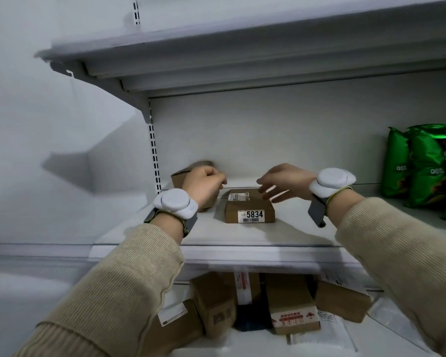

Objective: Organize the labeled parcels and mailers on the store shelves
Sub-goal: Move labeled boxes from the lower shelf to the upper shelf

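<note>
Looks like early days on this one. Only two parcels are up on the middle shelf (242, 235) so far: the small brown box marked 5834 (249, 206), sitting flat with its barcode label facing out, and just left of it another brown box (182, 176), pushed toward the back corner. Below the 5834 box, the lower shelf is a jumbled pile of cardboard boxes (289, 305) and clear mailers (327, 328), so I'd say most of the sorting is left.

The left hand (204, 184) sits just left of the 5834 box with fingers curled in, against the corner box; can't tell if it's gripping it. The right hand (283, 181) hovers over the 5834 box's back right edge, fingers loosely spread, holding nothing. Far right of it are green snack bags (428, 166).
</note>
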Demonstrator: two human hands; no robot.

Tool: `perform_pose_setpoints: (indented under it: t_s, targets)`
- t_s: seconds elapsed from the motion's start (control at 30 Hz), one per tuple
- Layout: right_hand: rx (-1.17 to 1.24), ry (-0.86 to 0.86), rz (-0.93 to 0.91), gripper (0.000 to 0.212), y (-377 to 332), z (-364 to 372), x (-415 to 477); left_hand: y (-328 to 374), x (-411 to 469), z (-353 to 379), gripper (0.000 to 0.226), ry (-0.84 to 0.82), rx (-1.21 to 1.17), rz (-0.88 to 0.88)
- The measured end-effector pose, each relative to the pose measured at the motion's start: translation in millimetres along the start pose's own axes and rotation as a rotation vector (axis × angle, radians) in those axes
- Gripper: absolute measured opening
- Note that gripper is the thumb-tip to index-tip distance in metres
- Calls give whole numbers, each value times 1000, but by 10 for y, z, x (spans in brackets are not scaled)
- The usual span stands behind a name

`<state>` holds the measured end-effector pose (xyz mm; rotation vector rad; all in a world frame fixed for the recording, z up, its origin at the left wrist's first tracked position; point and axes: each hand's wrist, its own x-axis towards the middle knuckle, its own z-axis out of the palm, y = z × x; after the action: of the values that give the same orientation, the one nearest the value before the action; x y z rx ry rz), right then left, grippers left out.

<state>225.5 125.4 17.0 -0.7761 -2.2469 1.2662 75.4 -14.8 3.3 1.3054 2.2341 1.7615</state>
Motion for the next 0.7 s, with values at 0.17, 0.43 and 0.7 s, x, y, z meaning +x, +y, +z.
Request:
perform_pose_setpoints:
  t_s: [0.17,0.43,0.7]
  targets:
    - [79,-153,-54,30,-63,200,-378,-7,-306,-6,15,19,2,-70]
    - [429,-207,-141,7,78,398,-982,146,-1045,50,17,-98,48,96]
    - [428,-491,-9,21,725,659,-1667,-354,-1993,259,16,-207,40,9]
